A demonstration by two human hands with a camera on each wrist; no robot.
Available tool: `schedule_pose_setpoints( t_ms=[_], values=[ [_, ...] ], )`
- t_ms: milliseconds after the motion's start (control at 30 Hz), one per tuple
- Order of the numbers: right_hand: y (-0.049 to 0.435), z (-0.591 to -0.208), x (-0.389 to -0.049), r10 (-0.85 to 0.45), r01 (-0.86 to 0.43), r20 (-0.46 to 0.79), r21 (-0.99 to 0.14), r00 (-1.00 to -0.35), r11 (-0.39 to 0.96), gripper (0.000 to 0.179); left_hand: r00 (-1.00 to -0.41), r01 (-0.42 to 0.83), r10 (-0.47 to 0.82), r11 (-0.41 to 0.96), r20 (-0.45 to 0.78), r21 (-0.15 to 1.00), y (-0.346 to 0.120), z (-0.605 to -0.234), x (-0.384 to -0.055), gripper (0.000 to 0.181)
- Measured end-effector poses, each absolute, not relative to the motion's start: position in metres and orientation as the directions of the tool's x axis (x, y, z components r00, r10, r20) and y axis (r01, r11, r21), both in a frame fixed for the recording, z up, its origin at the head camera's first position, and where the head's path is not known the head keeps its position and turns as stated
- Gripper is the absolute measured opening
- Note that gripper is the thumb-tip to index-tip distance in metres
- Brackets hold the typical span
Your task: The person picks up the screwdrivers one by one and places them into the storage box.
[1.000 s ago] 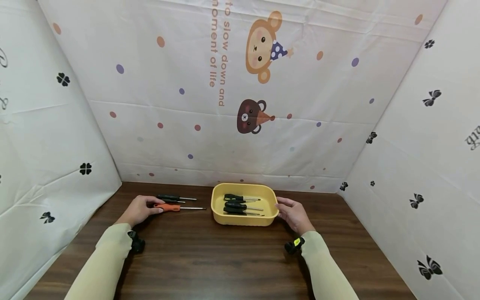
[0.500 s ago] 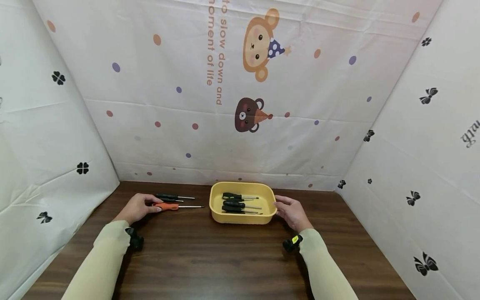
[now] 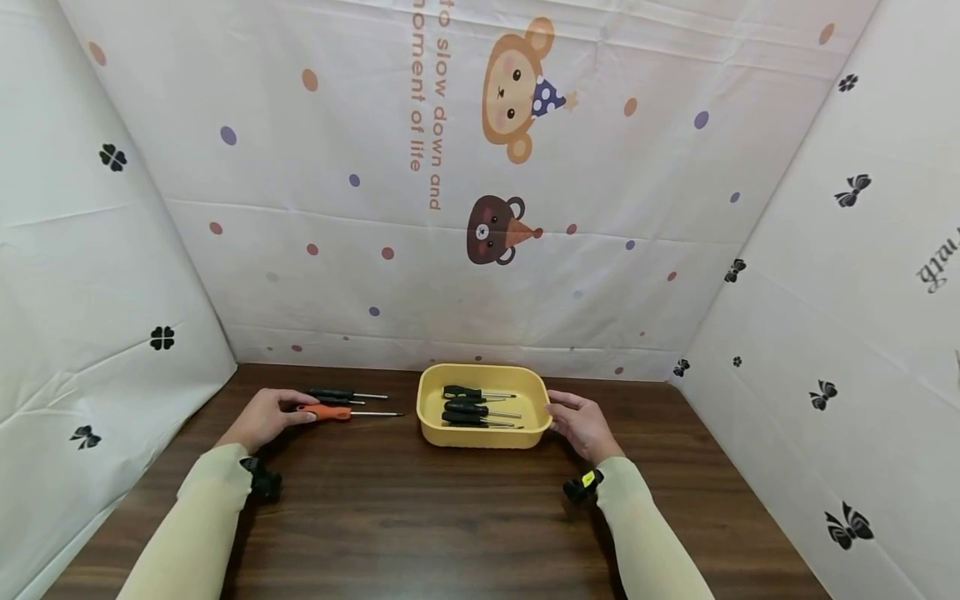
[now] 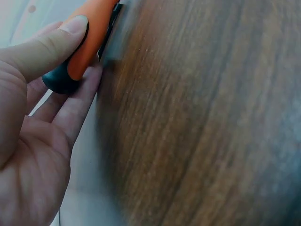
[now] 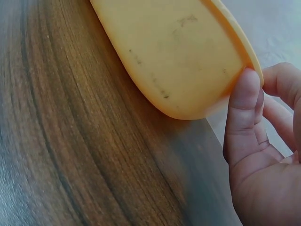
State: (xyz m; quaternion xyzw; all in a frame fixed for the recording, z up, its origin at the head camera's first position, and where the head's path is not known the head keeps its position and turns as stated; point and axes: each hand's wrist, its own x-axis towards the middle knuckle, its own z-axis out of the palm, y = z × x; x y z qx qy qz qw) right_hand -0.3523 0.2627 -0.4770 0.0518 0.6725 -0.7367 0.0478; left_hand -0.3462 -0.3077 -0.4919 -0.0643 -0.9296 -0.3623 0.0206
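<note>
My left hand point(image 3: 262, 417) pinches the end of the orange screwdriver's handle point(image 3: 330, 412) between thumb and fingers; its shaft points right toward the yellow bin. In the left wrist view the thumb presses on the orange and black handle point(image 4: 89, 44), and the shaft is out of sight. Just behind it lie two black-handled screwdrivers point(image 3: 330, 392), partly covered by the hand and the orange handle. My right hand point(image 3: 585, 425) grips the right end of the yellow bin point(image 3: 480, 438), the thumb outside the wall point(image 5: 169, 61) and fingers at the rim. Several black-handled screwdrivers point(image 3: 467, 408) lie inside it.
The dark wooden table point(image 3: 420, 517) runs up to a white printed cloth backdrop point(image 3: 420, 283) close behind the bin. Cloth walls point(image 3: 780, 367) also rise at the left and right sides. Both wrists wear small black cameras point(image 3: 262, 482).
My left hand has shifted slightly left with the orange screwdriver, whose tip is a little farther from the bin. The right hand keeps its grip on the bin; the head view drifts slightly.
</note>
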Motion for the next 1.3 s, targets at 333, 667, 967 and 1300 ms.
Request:
schedule_pose_setpoints(
  t_ms=[333, 667, 967, 1300],
  values=[
    [0.263, -0.478, -0.352, 0.008, 0.139, -0.14, -0.986, -0.99, -0.089, 0.045, -0.994, 0.105, 0.088, 0.712, 0.06, 0.695, -0.31, -0.489, -0.341, 0.052],
    [0.263, -0.479, -0.353, -0.006, 0.138, -0.138, -0.987, -0.99, -0.088, 0.047, -0.992, 0.127, 0.06, 0.628, 0.115, 0.768, -0.308, -0.482, -0.338, 0.052],
    [0.263, -0.48, -0.355, -0.013, 0.136, -0.136, -0.986, -0.991, -0.1, 0.046, -0.989, 0.137, 0.035, 0.589, 0.144, 0.797, -0.302, -0.469, -0.342, 0.059],
    [0.266, -0.48, -0.356, -0.018, 0.149, -0.148, -0.986, -0.989, -0.081, 0.049, -0.979, 0.199, 0.071, 0.544, 0.191, 0.815, -0.284, -0.454, -0.349, 0.052]
  ],
)
